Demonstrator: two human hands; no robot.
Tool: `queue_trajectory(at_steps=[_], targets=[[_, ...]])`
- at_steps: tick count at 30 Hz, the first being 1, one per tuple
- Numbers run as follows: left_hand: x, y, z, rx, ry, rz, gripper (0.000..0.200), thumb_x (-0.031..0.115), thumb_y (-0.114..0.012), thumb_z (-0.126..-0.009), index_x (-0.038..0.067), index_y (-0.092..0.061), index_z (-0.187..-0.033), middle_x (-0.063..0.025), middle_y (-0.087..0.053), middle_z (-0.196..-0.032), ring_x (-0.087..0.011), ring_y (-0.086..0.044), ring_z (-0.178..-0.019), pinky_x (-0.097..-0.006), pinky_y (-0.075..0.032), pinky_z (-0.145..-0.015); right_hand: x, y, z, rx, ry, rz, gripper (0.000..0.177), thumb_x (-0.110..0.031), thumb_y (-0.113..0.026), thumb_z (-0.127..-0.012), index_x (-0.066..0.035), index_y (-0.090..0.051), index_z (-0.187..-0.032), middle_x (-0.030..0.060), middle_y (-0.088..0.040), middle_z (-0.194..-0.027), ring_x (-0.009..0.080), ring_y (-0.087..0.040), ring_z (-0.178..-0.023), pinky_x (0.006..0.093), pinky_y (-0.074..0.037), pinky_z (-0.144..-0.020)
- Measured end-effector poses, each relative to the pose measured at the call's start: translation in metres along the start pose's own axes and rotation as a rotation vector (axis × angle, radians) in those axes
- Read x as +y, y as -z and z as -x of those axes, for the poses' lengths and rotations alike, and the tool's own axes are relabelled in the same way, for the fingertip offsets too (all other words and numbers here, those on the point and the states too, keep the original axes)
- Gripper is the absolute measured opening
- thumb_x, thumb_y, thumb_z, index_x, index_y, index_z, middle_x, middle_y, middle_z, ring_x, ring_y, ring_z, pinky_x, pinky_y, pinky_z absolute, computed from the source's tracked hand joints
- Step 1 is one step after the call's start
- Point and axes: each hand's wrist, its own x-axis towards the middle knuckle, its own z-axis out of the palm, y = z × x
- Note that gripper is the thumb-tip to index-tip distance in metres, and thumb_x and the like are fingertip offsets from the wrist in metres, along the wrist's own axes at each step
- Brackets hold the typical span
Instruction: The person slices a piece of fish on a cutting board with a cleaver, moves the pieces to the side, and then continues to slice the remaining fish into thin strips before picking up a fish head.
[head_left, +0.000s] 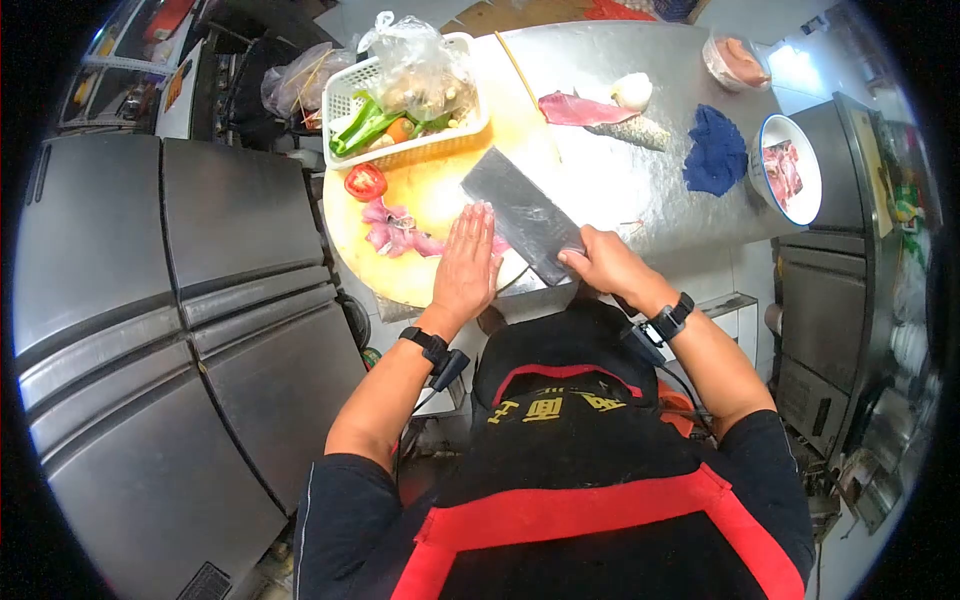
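Observation:
A wide grey cleaver (520, 212) lies over the right part of the round yellow cutting board (350, 235). My right hand (612, 268) is closed around the handle end of the cleaver. Beside the blade, my left hand (468, 255) lies flat with its fingers stretched out and close together, over pink meat that it partly hides. More sliced pink meat (388, 228) is on the board left of that hand, below a cut tomato (366, 182). Whether my left palm presses on the meat cannot be made out.
A white basket (335, 105) with vegetables and a plastic bag (412, 65) stands at the board's back. On the steel table (640, 190) are a fish piece (635, 130), a blue cloth (714, 150), a meat bowl (810, 190) and a container (738, 62). Steel cabinets (240, 210) stand left.

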Motion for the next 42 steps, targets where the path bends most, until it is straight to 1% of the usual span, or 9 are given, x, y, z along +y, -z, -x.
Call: queue_trajectory(at_steps=[7, 18, 21, 23, 24, 25, 28, 34, 42], targets=[[-0.001, 0.000, 0.000, -0.025, -0.006, 0.012, 0.068, 0.019, -0.054, -0.097, -0.008, -0.029, -0.154, -0.0242, -0.029, -0.163, -0.0413, -0.025, -0.152, -0.0494, -0.019, -0.126, -0.004, 0.005, 0.030, 0.015, -0.017, 0.054, 0.044, -0.035, -0.069, -0.095, 0.009, -0.059, -0.094, 0.0333, -0.066, -0.085, 0.0504, -0.066, -0.083, 0.0522, -0.053, -0.074], [-0.005, 0.011, -0.004, -0.032, -0.031, 0.075, 0.070, 0.018, -0.060, -0.093, -0.007, -0.034, -0.153, -0.0250, -0.029, -0.162, -0.0429, -0.023, -0.152, -0.0496, -0.019, -0.126, -0.033, -0.022, -0.035, 0.031, -0.029, -0.032, 0.047, -0.035, -0.069, -0.094, 0.009, -0.061, -0.105, 0.0335, -0.068, -0.088, 0.0493, -0.068, -0.088, 0.0524, -0.054, -0.079], [-0.016, 0.020, -0.019, 0.037, -0.008, 0.256, 0.061, 0.015, -0.066, -0.089, -0.003, -0.048, -0.145, -0.0231, -0.045, -0.152, -0.0423, -0.038, -0.144, -0.0472, -0.033, -0.120, -0.031, -0.024, -0.033, 0.047, -0.037, -0.042, 0.047, -0.036, -0.069, -0.093, 0.009, -0.061, -0.106, 0.0333, -0.068, -0.091, 0.0491, -0.068, -0.090, 0.0524, -0.054, -0.081], [-0.013, 0.029, -0.032, 0.251, 0.104, 0.226, 0.052, 0.011, -0.071, -0.086, 0.003, -0.060, -0.135, -0.0202, -0.059, -0.134, -0.0378, -0.053, -0.127, -0.0438, -0.043, -0.108, -0.028, -0.029, -0.030, 0.040, -0.032, -0.043, 0.047, -0.036, -0.070, -0.093, 0.009, -0.061, -0.107, 0.0334, -0.068, -0.092, 0.0490, -0.068, -0.091, 0.0524, -0.054, -0.082], [-0.013, 0.030, -0.040, 0.212, 0.052, 0.263, 0.040, 0.010, -0.075, -0.081, 0.002, -0.065, -0.119, -0.0178, -0.061, -0.117, -0.0346, -0.058, -0.109, -0.0428, -0.047, -0.098, -0.029, -0.029, -0.029, 0.043, -0.035, -0.040, 0.047, -0.036, -0.070, -0.093, 0.008, -0.062, -0.107, 0.0333, -0.068, -0.092, 0.0491, -0.068, -0.090, 0.0524, -0.054, -0.082], [-0.014, 0.033, -0.045, 0.218, 0.047, 0.263, 0.040, 0.010, -0.075, -0.081, 0.002, -0.065, -0.119, -0.0178, -0.061, -0.117, -0.0346, -0.058, -0.109, -0.0428, -0.047, -0.098, -0.029, -0.027, -0.030, 0.045, -0.034, -0.034, 0.047, -0.036, -0.070, -0.093, 0.008, -0.062, -0.107, 0.0333, -0.068, -0.092, 0.0492, -0.068, -0.090, 0.0524, -0.054, -0.082], [-0.022, 0.044, -0.052, -0.031, -0.049, 0.156, 0.020, 0.008, -0.074, -0.078, 0.003, -0.061, -0.093, -0.0138, -0.058, -0.096, -0.0357, -0.056, -0.095, -0.0442, -0.047, -0.085, -0.032, -0.027, -0.027, 0.076, -0.034, -0.068, 0.047, -0.035, -0.070, -0.093, 0.009, -0.062, -0.107, 0.0334, -0.068, -0.092, 0.0494, -0.068, -0.091, 0.0526, -0.054, -0.082], [-0.033, 0.057, -0.051, -0.123, -0.332, 0.080, 0.013, 0.007, -0.071, -0.079, 0.006, -0.063, -0.089, -0.0097, -0.061, -0.094, -0.0315, -0.057, -0.094, -0.0432, -0.047, -0.084, -0.031, -0.029, -0.027, 0.059, -0.053, -0.071, 0.047, -0.035, -0.069, -0.093, 0.009, -0.062, -0.108, 0.0337, -0.068, -0.092, 0.0486, -0.068, -0.091, 0.0524, -0.054, -0.082], [-0.051, 0.043, -0.046, -0.130, -0.321, 0.138, 0.007, 0.010, -0.066, -0.081, 0.006, -0.064, -0.088, -0.0089, -0.059, -0.092, -0.0293, -0.058, -0.095, -0.0404, -0.049, -0.084, -0.028, -0.017, -0.004, 0.042, -0.046, -0.009, 0.045, -0.036, -0.070, -0.093, 0.007, -0.062, -0.104, 0.0323, -0.068, -0.089, 0.0476, -0.068, -0.089, 0.0521, -0.054, -0.080]])
